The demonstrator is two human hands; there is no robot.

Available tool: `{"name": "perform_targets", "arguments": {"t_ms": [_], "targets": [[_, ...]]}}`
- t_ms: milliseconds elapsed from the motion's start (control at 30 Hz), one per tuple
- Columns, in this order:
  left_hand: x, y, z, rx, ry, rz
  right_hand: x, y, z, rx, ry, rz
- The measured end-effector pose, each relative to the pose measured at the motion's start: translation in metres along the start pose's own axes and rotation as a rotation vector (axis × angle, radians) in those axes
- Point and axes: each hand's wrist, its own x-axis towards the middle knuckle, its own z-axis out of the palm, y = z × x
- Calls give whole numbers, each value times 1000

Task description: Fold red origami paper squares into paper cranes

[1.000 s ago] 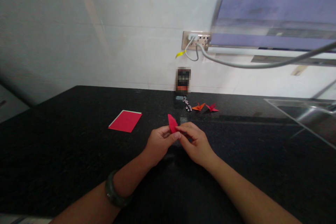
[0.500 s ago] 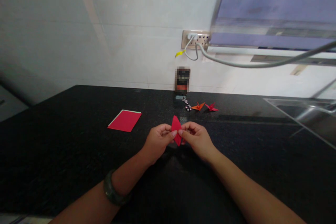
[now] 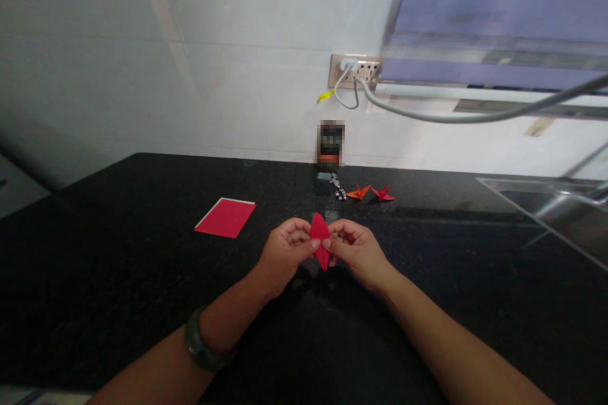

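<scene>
Both my hands hold a small folded red paper piece (image 3: 320,240), diamond-shaped and upright, just above the black countertop (image 3: 142,291). My left hand (image 3: 285,254) pinches its left edge with thumb and fingers closed. My right hand (image 3: 357,250) pinches its right edge the same way. A dark bangle circles my left wrist. To the left on the counter lies a flat stack of red paper (image 3: 225,217).
Near the back wall sit an orange paper crane (image 3: 358,192), a red paper crane (image 3: 382,193) and a small beaded item (image 3: 338,190) in front of a blurred dark object (image 3: 330,143). A wall socket (image 3: 354,71) has cables. A steel sink (image 3: 555,209) lies right.
The red piece was turned from lying under my fingers to standing upright as a diamond between both hands. My hands drew slightly closer to me.
</scene>
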Motion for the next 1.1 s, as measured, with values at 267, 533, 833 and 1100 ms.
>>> {"name": "perform_targets", "arguments": {"t_ms": [267, 533, 833, 1100], "targets": [[-1, -1, -1, -86, -39, -41, 0, 3, -5, 116, -24, 1], [0, 1, -1, 61, -140, -126, 3, -3, -11, -131, -94, -248], [-2, 2, 3, 242, 78, 37, 2, 0, -3, -40, -18, 10], [-2, -3, 2, 264, 29, 101, 2, 0, -2, -183, 34, -47]]}}
